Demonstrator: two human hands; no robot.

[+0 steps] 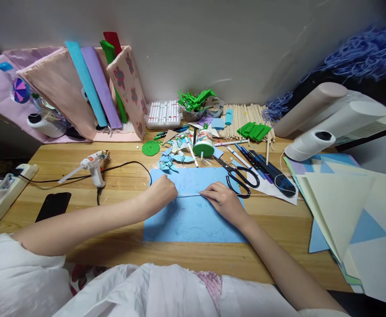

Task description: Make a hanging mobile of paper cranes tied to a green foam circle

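Note:
A short length of white string [189, 194] is stretched level between my two hands, low over a blue sheet of paper [193, 224]. My left hand [163, 191] is closed in a fist on the string's left end, its fingertips turned away from view. With thumb and fingers pressed together, my right hand [222, 200] pinches the string on the other side. From there a thin line continues right, toward a white spool [306, 147]. Black-handled scissors [239, 175] lie just beyond my right hand. Folded blue paper pieces [169, 160] sit past my left hand.
At left are a hot glue gun [95, 167] with its cord, a phone [53, 206] and a power strip [8, 189]. Behind stand a marker box [163, 115], wooden sticks [245, 118] and a green-ended roll [204, 147]. Paper sheets [341, 193] are stacked right.

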